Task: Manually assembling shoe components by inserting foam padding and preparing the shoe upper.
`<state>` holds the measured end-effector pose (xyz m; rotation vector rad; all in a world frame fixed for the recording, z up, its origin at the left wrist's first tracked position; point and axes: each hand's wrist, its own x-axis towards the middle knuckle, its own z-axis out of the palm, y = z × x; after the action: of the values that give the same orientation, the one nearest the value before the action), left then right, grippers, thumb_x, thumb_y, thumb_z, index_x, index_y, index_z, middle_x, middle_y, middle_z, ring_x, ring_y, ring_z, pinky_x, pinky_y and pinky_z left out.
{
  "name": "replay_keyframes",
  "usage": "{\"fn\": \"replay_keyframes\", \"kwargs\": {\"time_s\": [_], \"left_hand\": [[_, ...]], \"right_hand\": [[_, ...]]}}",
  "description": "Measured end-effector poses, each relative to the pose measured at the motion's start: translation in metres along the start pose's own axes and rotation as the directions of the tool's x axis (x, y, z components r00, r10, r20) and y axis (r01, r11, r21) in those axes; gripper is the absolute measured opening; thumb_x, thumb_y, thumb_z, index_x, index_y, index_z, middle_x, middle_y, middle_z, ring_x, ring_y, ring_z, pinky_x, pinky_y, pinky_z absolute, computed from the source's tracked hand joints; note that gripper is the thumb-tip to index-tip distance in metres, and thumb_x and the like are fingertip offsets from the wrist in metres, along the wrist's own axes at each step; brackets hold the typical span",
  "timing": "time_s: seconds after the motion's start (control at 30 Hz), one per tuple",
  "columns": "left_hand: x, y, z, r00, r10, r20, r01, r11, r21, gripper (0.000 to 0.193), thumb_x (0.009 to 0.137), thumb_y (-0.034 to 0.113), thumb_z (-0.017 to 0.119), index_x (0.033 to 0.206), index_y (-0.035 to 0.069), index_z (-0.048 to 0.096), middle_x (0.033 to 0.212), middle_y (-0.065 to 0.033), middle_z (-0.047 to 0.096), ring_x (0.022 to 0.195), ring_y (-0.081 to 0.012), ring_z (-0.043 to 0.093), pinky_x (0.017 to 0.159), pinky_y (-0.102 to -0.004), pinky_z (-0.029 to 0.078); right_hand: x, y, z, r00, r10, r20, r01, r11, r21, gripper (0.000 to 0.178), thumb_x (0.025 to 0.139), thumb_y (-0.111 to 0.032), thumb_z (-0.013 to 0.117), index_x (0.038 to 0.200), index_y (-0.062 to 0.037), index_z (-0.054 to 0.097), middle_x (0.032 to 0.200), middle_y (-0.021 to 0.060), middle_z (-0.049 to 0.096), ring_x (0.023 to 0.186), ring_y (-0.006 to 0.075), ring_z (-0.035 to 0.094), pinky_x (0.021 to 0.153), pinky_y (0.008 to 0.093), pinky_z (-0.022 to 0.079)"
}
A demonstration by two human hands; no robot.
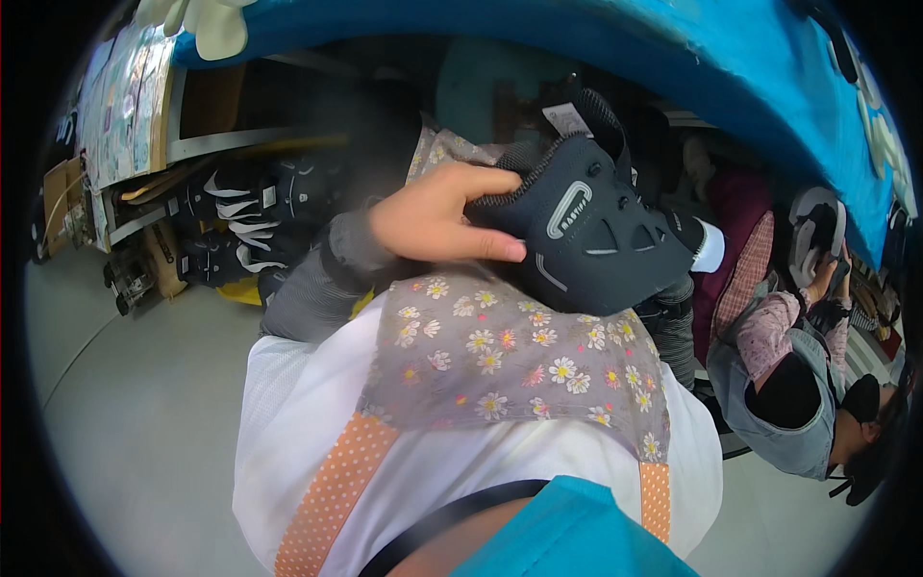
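A black boot [601, 226] with a mesh lining, grey trim and triangular cut-outs is held tilted in front of my lap. My left hand [437, 216] grips the rim of its opening, thumb on the outside and the other fingers tucked in out of sight. A white tag [567, 119] sticks up from the boot's lining at the far side. At the boot's right end shows a white piece [709, 247]. My right sleeve [678, 322] runs up behind the boot, which hides my right hand. Below it lies my flowered apron [510, 361].
A blue-covered bench [615, 48] arches across the far side. On the left, several black boots with white straps [245, 207] lie by a shelf frame [207, 144]. A co-worker [784, 385] sits close on my right, holding a grey item [815, 231].
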<state>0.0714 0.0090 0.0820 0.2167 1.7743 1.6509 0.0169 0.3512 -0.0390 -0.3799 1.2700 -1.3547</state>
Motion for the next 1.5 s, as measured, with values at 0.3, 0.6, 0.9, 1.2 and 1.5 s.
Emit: {"fn": "replay_keyframes", "kwargs": {"time_s": [0.3, 0.6, 0.9, 1.2, 1.5], "left_hand": [[0.016, -0.032, -0.007, 0.795, 0.176, -0.581, -0.536, 0.651, -0.537, 0.038, 0.1, 0.028, 0.046, 0.119, -0.003, 0.054, 0.111, -0.0092, 0.064, 0.099, -0.0169, 0.062, 0.087, -0.0282, 0.049], [0.004, -0.035, -0.032, 0.728, 0.217, -0.651, -0.664, 0.459, -0.59, 0.045, 0.099, 0.043, 0.042, 0.118, 0.004, 0.057, 0.097, -0.0113, 0.065, 0.088, -0.0195, 0.062, 0.076, -0.032, 0.05], [-0.013, -0.032, -0.033, 0.843, 0.21, -0.495, -0.536, 0.396, -0.745, 0.048, 0.098, 0.046, 0.042, 0.115, 0.005, 0.059, 0.094, -0.0124, 0.066, 0.082, -0.0212, 0.062, 0.076, -0.036, 0.052], [0.016, -0.023, -0.026, 0.776, 0.179, -0.604, -0.626, 0.326, -0.708, 0.05, 0.098, 0.048, 0.04, 0.113, 0.004, 0.059, 0.096, -0.0121, 0.067, 0.086, -0.024, 0.065, 0.079, -0.0367, 0.052], [0.025, -0.06, -0.011, 0.813, 0.193, -0.549, -0.582, 0.24, -0.777, 0.055, 0.098, 0.052, 0.036, 0.115, 0.006, 0.06, 0.108, -0.0077, 0.063, 0.104, -0.0256, 0.056, 0.093, -0.0431, 0.045]], "right_hand": [[0.032, -0.085, 0.067, 0.583, -0.65, -0.488, 0.19, 0.693, -0.695, 0.067, 0.073, -0.016, 0.078, 0.132, -0.0024, 0.049, 0.126, 0.015, 0.056, 0.117, 0.0251, 0.054, 0.099, 0.0338, 0.04], [0.049, -0.148, 0.071, 0.321, -0.933, -0.162, 0.148, 0.218, -0.965, 0.022, 0.069, -0.009, 0.077, 0.084, -0.0032, 0.063, 0.074, 0.005, 0.06, 0.07, 0.0226, 0.055, 0.062, 0.033, 0.041], [0.018, -0.174, 0.029, 0.15, -0.984, -0.092, -0.093, 0.079, -0.993, 0.01, 0.076, -0.013, 0.075, 0.079, -0.0072, 0.067, 0.07, 0.0024, 0.062, 0.07, 0.0201, 0.057, 0.071, 0.0298, 0.04], [0.043, -0.195, 0.094, 0.356, -0.921, 0.158, 0.36, -0.02, -0.933, 0.034, 0.066, 0.006, 0.064, 0.1, -0.0009, 0.062, 0.097, 0.0104, 0.063, 0.091, 0.0287, 0.06, 0.075, 0.0329, 0.05], [0.086, -0.156, 0.087, 0.476, -0.864, 0.165, 0.339, 0.007, -0.941, 0.018, 0.067, -0.009, 0.071, 0.081, -0.0043, 0.061, 0.077, 0.007, 0.059, 0.075, 0.0272, 0.057, 0.065, 0.0346, 0.047]]}}
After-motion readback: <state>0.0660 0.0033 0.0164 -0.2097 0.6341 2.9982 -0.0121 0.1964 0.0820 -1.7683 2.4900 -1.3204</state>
